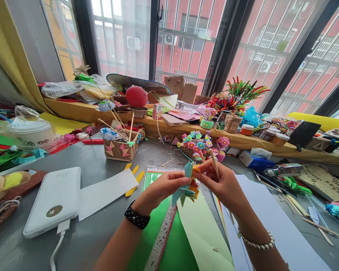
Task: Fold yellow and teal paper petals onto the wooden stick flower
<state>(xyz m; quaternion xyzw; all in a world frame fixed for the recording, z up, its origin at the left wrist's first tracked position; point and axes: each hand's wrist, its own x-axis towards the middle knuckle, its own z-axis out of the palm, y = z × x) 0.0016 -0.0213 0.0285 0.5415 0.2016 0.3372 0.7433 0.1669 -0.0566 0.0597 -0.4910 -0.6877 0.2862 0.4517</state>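
My left hand (162,187) pinches a folded paper piece (189,171) with pointed teal and orange petals, between thumb and fingers. My right hand (223,183) has its thumb and fingertips closed on the orange side of that same piece. A thin wooden stick (214,164) passes through the right hand, slanting up above the fingers. Beneath both hands lie a green sheet pack (154,222), a patterned ruler (161,239) and a pale green paper sheet (205,237). Yellow folded paper strips (135,181) rest to the left of my left hand.
A white power bank (55,199) with a cable and a white paper strip (107,194) lie left. Behind stand a cardboard basket (121,148) and crocheted flowers (196,145). White sheets (271,222), wooden sticks and a plastic bottle (284,169) are on the right.
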